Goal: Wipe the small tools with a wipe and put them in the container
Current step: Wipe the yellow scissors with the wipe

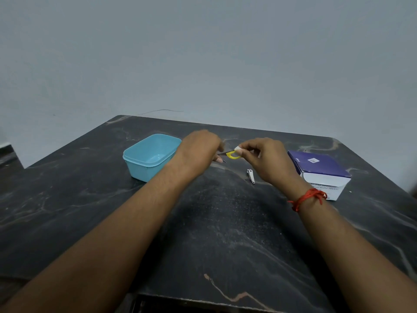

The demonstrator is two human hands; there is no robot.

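Marbled table; L hand grips yellow-loop snips, R hand pinches wipe.

Dim, flat, cool grey light with no clear source. Soft diffuse shadow on the surface between the forearms, no glare. Left hand and right hand at mid-frame are slightly soft. Wide-angle stretch at the bottom corners, blurry smear at the right edge.
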